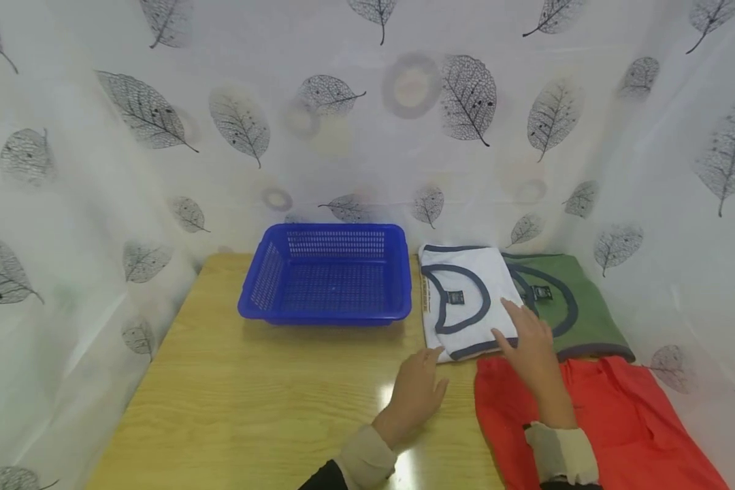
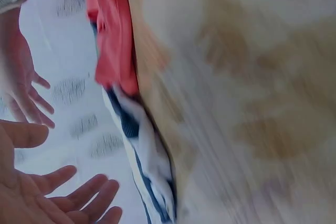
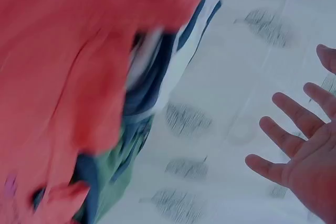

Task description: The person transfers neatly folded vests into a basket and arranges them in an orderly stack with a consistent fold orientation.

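Observation:
A folded white shirt with dark trim lies at the back right, its collar and label facing up. Near its front left corner is my left hand, fingers extended and holding nothing. My right hand hovers with spread fingers over the shirt's right side, where it meets a folded green shirt. In front of both lies a red garment, partly covered by the right forearm. The right wrist view shows the right palm with nothing in it; in the left wrist view the left palm likewise holds nothing.
A blue plastic basket with perforated walls and nothing inside stands at the back of the wooden table, left of the white shirt. White curtains printed with grey leaves hang behind the table and along both sides.

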Tool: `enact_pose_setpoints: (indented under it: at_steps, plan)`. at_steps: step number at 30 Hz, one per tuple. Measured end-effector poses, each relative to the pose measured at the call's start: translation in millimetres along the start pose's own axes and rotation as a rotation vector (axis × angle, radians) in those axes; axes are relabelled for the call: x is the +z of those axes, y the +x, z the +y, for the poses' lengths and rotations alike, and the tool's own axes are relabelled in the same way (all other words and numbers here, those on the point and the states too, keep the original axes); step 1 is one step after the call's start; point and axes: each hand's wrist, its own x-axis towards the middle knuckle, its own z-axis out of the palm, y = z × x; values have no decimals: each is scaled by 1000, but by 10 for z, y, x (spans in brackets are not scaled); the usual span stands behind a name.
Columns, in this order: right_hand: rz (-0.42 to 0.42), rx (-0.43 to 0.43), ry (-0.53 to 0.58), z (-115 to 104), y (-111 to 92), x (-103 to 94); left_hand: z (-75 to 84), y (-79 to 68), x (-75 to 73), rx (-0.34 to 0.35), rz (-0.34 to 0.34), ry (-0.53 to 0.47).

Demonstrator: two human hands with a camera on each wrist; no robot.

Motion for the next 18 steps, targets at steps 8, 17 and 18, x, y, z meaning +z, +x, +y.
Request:
enact_pose_setpoints:
  at_steps: [8,17,18]
  plan:
    - [-161,210,-133,782,-414,-494,434,-183,287,90,-153,69]
    - [-425,692,-300,1533,-679,-995,762,-336,475,27,-307,-47]
    - [-451,752,-311,1577,-697,-1013,788,-347,486,12,-319,-67]
